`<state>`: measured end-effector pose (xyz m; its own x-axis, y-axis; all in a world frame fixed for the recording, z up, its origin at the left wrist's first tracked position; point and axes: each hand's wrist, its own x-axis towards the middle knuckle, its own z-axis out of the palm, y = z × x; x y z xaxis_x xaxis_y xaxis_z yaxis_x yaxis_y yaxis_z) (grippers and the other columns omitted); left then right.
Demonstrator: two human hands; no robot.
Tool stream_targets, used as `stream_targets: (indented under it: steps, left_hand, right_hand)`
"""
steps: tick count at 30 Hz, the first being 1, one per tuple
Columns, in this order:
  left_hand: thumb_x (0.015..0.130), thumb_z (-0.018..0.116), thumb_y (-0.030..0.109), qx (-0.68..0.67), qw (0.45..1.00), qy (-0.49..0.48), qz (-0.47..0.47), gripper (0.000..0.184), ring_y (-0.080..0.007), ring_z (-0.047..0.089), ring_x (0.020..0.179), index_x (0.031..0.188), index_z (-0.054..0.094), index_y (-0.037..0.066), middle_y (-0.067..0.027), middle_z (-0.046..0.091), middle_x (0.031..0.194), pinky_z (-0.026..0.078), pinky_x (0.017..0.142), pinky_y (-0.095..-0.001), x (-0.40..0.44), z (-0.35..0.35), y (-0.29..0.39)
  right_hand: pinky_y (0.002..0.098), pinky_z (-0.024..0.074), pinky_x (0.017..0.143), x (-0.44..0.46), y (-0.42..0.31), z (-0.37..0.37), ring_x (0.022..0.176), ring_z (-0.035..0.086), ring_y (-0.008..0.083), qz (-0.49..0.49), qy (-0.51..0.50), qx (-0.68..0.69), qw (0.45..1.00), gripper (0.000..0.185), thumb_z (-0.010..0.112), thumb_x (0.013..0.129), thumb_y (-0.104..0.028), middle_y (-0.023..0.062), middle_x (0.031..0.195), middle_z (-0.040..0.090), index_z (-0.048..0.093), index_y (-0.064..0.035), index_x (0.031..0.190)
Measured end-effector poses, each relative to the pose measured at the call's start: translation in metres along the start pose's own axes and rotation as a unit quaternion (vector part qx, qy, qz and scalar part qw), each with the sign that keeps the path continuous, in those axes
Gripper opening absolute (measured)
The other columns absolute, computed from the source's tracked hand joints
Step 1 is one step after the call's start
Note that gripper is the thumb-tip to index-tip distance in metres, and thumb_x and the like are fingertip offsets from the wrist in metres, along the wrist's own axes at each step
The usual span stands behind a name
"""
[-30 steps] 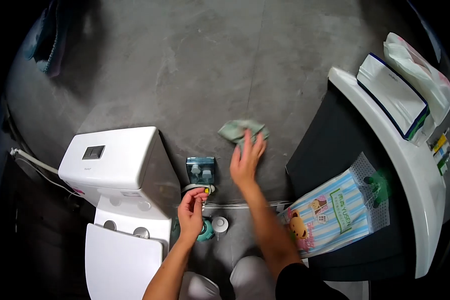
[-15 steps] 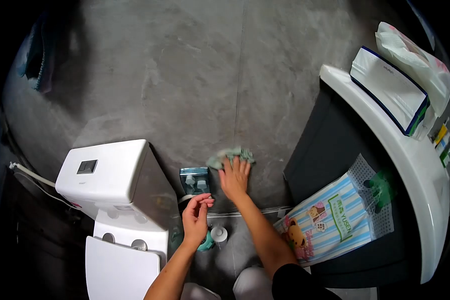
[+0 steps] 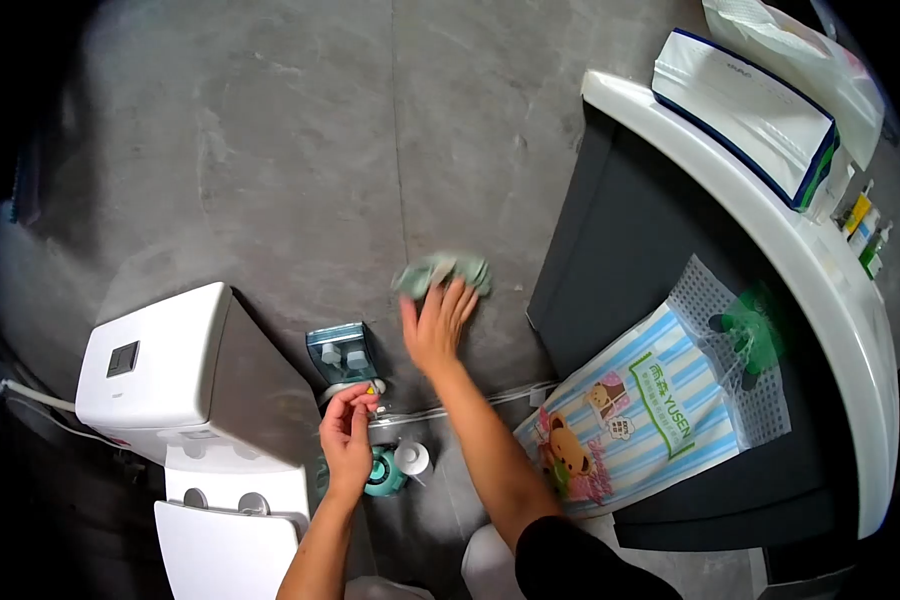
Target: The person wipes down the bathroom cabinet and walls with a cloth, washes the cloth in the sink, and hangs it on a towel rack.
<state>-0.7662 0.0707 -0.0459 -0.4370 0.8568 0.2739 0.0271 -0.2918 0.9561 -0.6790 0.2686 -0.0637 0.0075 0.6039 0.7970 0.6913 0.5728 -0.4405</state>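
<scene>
My right hand presses a crumpled pale green cloth against the grey wall, its fingers spread over the cloth's lower edge; the cloth is smeared by motion. My left hand hangs lower, between the toilet and my right arm. Its fingers are loosely curled together, and nothing shows in them. A small yellow spot lies beside its fingertips. Just above that hand, a clear bluish box with white parts inside is fixed to the wall. Behind the left wrist stand a teal container and a white round-topped bottle.
A white toilet stands at the left, a hose beside its tank. At the right is a dark cabinet under a white curved basin edge, bearing tissue packs and tubes. A striped bag hangs against the cabinet.
The view has shifted, so the wall and fixtures sit further left and the basin higher. My right hand still has the cloth on the wall. My left hand stays curled beside the box.
</scene>
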Motion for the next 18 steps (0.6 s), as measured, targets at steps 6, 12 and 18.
stream_targets:
  steps: [6, 12, 18]
  left_hand:
    - [0.099, 0.048, 0.002, -0.020, 1.000, -0.020, 0.006, 0.022, -0.0094, 0.059, 0.091, 0.118, 0.059, -0.001, -0.0059, 0.067, 0.102, 0.046, 0.081, -0.0222, 0.006, 0.017, -0.005]
    - [0.100, 0.048, 0.004, -0.001, 0.999, -0.014, -0.041, 0.022, -0.0079, 0.058, 0.088, 0.117, 0.060, 0.001, -0.0045, 0.067, 0.100, 0.045, 0.079, -0.0211, -0.012, 0.016, -0.029]
    - [0.100, 0.047, 0.004, -0.011, 0.998, -0.028, -0.047, 0.023, -0.0082, 0.058, 0.091, 0.119, 0.059, 0.001, -0.0043, 0.067, 0.102, 0.045, 0.079, -0.0206, -0.007, 0.021, -0.051]
  right_hand:
    - [0.0588, 0.0134, 0.112, 0.037, 0.039, 0.002, 0.135, 0.026, 0.0507, 0.079, 0.117, 0.017, 0.990, 0.069, 0.054, 0.092, -0.031, 0.0323, 0.148, 0.028, 0.029, 0.0015, 0.148]
    - [0.0529, 0.0166, 0.114, -0.057, 0.081, 0.064, 0.137, 0.025, 0.0494, 0.432, 0.190, 0.185, 0.862, 0.071, 0.043, 0.102, -0.037, 0.0361, 0.147, 0.026, 0.019, 0.0120, 0.147]
    - [0.0587, 0.0072, 0.114, 0.021, 0.035, 0.002, 0.142, 0.013, 0.0508, 0.084, 0.124, 0.091, 0.985, 0.063, 0.039, 0.101, -0.031, 0.0356, 0.153, 0.016, 0.023, 0.0063, 0.149]
